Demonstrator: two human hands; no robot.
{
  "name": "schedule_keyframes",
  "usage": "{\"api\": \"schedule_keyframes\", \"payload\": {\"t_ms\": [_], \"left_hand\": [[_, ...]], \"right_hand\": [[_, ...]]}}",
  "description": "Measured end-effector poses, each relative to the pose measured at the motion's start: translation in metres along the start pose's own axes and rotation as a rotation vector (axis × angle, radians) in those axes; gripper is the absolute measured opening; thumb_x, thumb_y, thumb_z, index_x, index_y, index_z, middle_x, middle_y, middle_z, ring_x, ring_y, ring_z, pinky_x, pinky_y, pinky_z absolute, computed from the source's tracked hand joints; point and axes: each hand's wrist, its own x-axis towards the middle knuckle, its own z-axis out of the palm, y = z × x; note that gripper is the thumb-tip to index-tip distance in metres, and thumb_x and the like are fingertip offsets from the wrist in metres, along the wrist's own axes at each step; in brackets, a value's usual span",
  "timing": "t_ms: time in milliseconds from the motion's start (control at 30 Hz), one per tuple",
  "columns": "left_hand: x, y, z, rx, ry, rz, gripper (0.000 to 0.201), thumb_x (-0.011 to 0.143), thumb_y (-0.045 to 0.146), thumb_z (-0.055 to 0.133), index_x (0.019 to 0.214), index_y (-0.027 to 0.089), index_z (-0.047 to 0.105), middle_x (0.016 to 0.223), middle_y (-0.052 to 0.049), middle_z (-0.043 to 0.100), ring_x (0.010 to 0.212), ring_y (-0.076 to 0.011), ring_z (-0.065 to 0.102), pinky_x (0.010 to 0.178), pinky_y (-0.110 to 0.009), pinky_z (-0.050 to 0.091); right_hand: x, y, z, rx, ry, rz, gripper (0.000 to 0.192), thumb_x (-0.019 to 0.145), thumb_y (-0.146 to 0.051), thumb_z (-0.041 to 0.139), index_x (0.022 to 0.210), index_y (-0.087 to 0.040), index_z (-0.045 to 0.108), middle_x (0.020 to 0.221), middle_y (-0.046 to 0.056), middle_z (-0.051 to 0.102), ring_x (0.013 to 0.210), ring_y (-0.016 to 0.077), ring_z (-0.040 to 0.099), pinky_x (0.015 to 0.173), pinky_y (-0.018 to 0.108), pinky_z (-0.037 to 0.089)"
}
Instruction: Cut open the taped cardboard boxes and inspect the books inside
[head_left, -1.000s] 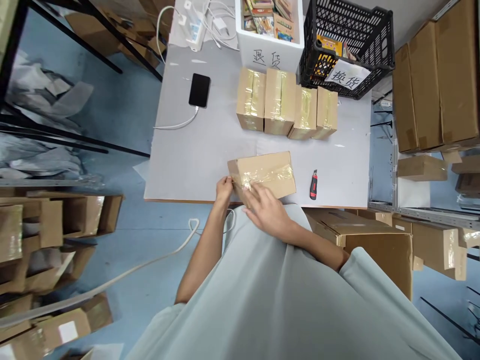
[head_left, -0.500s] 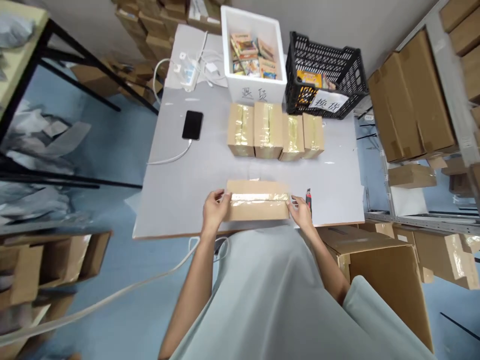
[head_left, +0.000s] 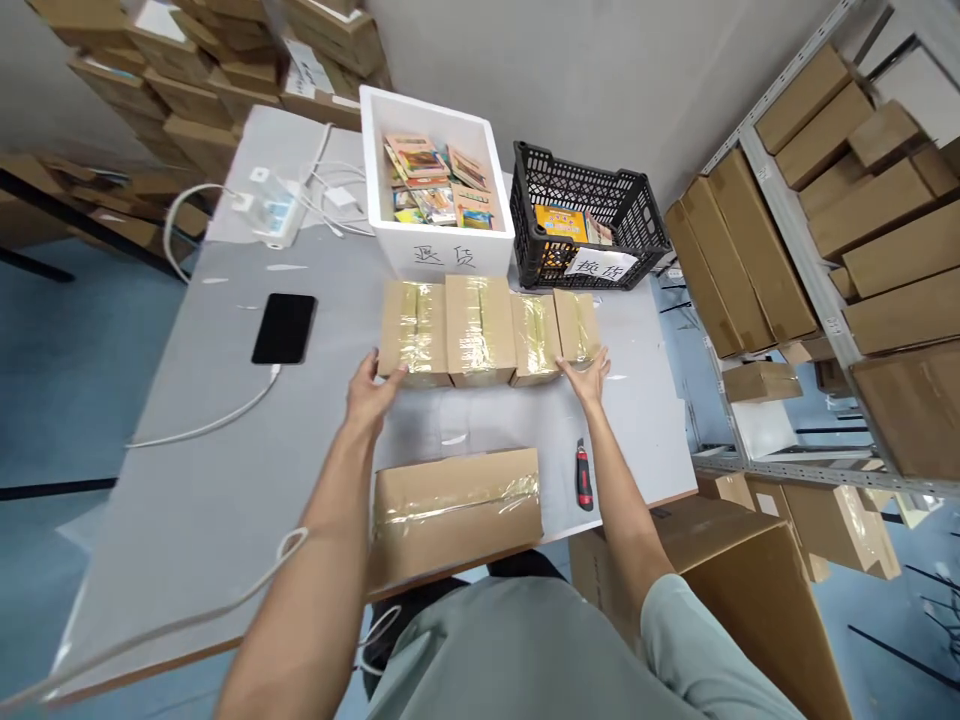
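Note:
Four sealed cardboard boxes stand side by side in a row, their tops taped. My left hand (head_left: 373,392) grips the front left corner of the leftmost cardboard box (head_left: 415,325), thumb at its front and fingers along its side. At the other end, my right hand (head_left: 588,377) has its thumb and fingers around the front right corner of the smallest cardboard box (head_left: 577,325), which sits slightly askew. Between these are two more boxes (head_left: 480,325). A long taped cardboard box (head_left: 457,510) lies at the table's front edge, between my forearms, untouched.
A red and black utility knife (head_left: 583,478) lies right of the long box. Behind the row are a white foam box (head_left: 442,250) of booklets and a black crate (head_left: 592,265). Left are a phone (head_left: 285,328), its cable and a power strip (head_left: 281,215). Shelves (head_left: 795,260) stand right.
Both hands have left the long box and reached forward to the ends of the row. The long box stays near the front edge. The view has shifted closer to the table.

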Motion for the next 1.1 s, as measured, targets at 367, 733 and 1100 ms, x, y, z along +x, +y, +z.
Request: {"api": "schedule_keyframes", "payload": {"t_ms": [367,733,1100], "left_hand": [[0.005,-0.008,0.050,0.137,-0.144,0.153,0.067,0.080,0.042,0.085,0.142,0.019,0.075,0.146,-0.012,0.082,0.143,-0.0354,0.074,0.134,-0.054,0.051],[-0.047,0.031,0.152,0.396,-0.231,0.196,0.077,0.093,0.042,0.081,0.162,0.013,0.064,0.159,-0.026,0.072,0.153,-0.0484,0.066,0.133,-0.064,0.049],[-0.140,-0.053,-0.044,0.391,-0.098,0.486,0.102,0.100,0.093,0.058,0.174,0.024,0.056,0.182,-0.018,0.053,0.179,-0.0451,0.033,0.148,-0.068,0.023]], "right_hand": [[0.044,0.061,-0.032,-0.049,0.006,-0.034,0.142,0.082,-0.073,0.093,0.189,-0.015,0.019,0.187,0.032,0.037,0.167,0.0398,0.053,0.133,0.045,0.047],[0.040,0.113,-0.095,-0.184,0.044,0.045,0.113,0.106,-0.064,0.066,0.183,0.004,0.020,0.173,0.042,0.053,0.161,0.0463,0.059,0.132,0.056,0.048],[-0.147,0.212,-0.050,-0.506,-0.256,-0.042,0.074,0.109,-0.037,0.057,0.177,-0.011,0.042,0.160,0.029,0.064,0.146,0.0400,0.068,0.119,0.049,0.057]]}}
